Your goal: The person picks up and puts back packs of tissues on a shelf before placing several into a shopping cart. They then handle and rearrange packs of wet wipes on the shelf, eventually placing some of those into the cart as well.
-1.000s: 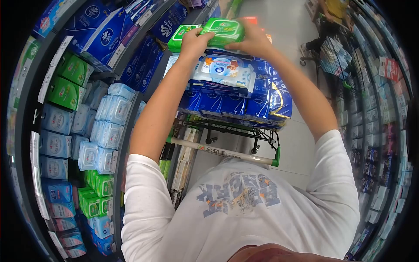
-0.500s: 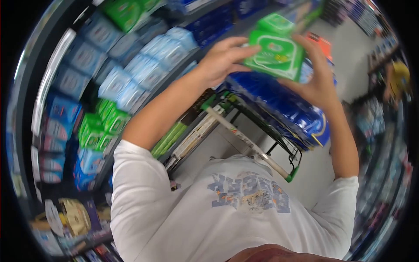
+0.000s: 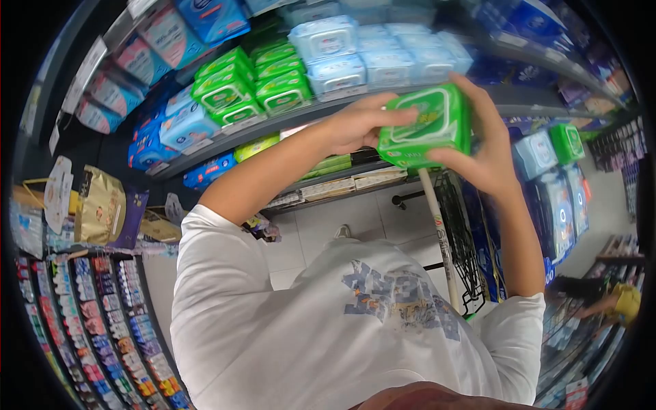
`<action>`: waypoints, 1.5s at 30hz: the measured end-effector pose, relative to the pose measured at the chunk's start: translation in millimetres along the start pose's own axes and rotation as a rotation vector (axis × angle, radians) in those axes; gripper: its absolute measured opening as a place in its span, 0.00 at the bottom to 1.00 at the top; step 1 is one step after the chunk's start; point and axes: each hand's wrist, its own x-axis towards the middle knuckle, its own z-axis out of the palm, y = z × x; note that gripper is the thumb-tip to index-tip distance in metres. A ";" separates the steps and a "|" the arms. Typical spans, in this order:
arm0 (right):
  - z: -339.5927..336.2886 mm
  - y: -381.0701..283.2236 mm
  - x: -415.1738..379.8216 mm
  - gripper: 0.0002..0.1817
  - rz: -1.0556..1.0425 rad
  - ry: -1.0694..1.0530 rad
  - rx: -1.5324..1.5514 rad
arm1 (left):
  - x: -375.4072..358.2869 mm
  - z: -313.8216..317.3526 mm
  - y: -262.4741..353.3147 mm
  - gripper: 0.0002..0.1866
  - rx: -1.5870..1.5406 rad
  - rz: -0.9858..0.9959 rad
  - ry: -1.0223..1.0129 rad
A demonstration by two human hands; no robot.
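Observation:
A green pack with a white-outlined lid [image 3: 427, 126] is held between both hands, in front of a store shelf. My left hand [image 3: 359, 123] grips its left end, thumb across the top. On the right end, my right hand [image 3: 478, 140] has its thumb at the near edge and its fingers along the far side. Beyond the pack, light blue packs [image 3: 389, 65] stand stacked on the shelf. Stacked green packs [image 3: 283, 89] sit on the same shelf to the left. Below the hands is the shopping cart's handle [image 3: 441, 236].
The cart basket [image 3: 465, 246] is at the right, with blue packages [image 3: 557, 212] and another green pack [image 3: 566, 143] around it. A gold bag [image 3: 102, 205] is at the left. Another person in yellow [image 3: 623, 304] is at the far right. Shelf edge [image 3: 260, 130] runs across.
The view has swung left towards the shelf, so the cart now appears farther right. Both hands still hold the green pack, now lower in view and near the shelf edge.

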 end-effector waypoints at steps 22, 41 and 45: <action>200.0 67.8 200.6 0.23 -0.530 0.098 -0.326 | -131.5 -108.7 14.6 0.25 -0.354 0.364 0.797; 167.1 93.0 206.4 0.24 -0.085 -0.173 -0.609 | -116.1 -130.3 47.6 0.31 0.412 0.577 1.038; 171.0 79.8 193.6 0.23 -0.311 0.131 -0.475 | -99.6 -153.6 42.4 0.34 0.651 0.573 1.106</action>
